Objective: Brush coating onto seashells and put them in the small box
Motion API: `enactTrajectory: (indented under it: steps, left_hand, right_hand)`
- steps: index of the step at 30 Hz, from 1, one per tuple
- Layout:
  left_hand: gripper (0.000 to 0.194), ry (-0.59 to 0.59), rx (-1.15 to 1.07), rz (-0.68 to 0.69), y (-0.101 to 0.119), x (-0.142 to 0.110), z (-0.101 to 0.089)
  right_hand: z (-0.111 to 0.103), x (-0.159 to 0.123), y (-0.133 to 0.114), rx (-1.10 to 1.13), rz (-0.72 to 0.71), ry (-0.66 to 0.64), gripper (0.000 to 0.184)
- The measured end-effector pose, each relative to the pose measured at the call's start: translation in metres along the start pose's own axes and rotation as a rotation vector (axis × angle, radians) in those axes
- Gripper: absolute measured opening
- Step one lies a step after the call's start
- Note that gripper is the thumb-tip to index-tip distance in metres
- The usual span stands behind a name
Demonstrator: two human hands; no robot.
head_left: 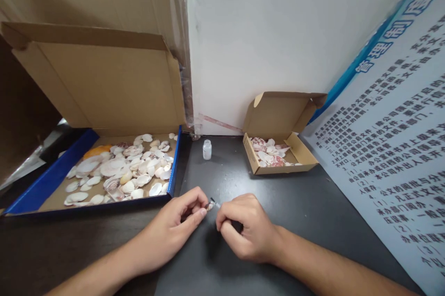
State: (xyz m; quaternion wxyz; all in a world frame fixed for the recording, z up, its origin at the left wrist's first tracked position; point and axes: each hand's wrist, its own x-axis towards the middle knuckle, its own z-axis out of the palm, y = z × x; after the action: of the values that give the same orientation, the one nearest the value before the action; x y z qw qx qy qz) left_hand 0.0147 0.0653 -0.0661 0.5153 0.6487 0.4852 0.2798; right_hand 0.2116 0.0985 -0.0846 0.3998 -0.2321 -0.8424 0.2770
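My left hand (pixel 186 222) is closed, pinching a small shell (pixel 209 206) between thumb and forefinger. Opposite it, my right hand (pixel 248 229) is closed round a small brush (pixel 215 203), whose thin tip points left at the shell. The brush's handle is mostly hidden in my fingers. I cannot tell whether the tip touches the shell. Beyond both hands stands an upright small uncapped bottle (pixel 207 150) with white contents.
On the left, an open blue-edged cardboard box (pixel 174 161) holds many loose shells (pixel 121 171). A smaller open carton (pixel 306 159) with shells stands at the back right. A white panel (pixel 257 46) rises behind, and a printed poster (pixel 392 148) leans along the right.
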Motion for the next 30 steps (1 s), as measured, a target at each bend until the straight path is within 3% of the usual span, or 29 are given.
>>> enactTrajectory:
  steps: [6, 10, 16, 23, 30]
  left_hand:
    - [0.029, 0.044, -0.006, 0.011, -0.0012, 0.0021, -0.0009]
    - [0.029, 0.037, -0.002, 0.006, -0.0011, 0.0025, -0.0016]
    - [0.029, 0.017, 0.012, 0.001, -0.0036, 0.0009, -0.0028]
    - [0.033, 0.014, 0.026, -0.014, -0.0032, 0.0014, -0.0025]
    - [0.032, 0.026, 0.038, -0.033, -0.0011, 0.0013, -0.0025]
  right_hand:
    - [0.0019, -0.0013, -0.0045, 0.064, -0.022, -0.122, 0.016]
    - [0.0005, -0.0003, -0.0064, 0.098, -0.099, -0.047, 0.016]
    - [-0.0007, 0.0014, -0.0039, -0.039, 0.035, 0.094, 0.017]
    - [0.0006, 0.0018, -0.0062, 0.005, -0.045, 0.03, 0.018]
    - [0.0009, 0.0009, -0.0071, -0.053, -0.018, 0.009, 0.019]
